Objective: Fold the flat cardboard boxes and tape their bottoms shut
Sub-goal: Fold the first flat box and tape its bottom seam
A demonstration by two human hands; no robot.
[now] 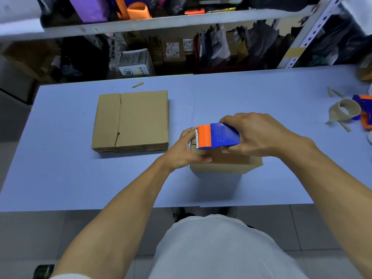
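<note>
One box (225, 164) is folded and stands near the surface (60, 168) front edge, held by the left hand (187, 152). Dispenser (217, 137) is gripped by the right hand (259, 135) on its bottom; taping looks underway. Flat stack (130, 121) is left unfolded.

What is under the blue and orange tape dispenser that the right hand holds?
Under the tape dispenser is a folded cardboard box on the blue table. The left hand holds its left edge. Both hands cover the box top, so tape is not visible.
</note>
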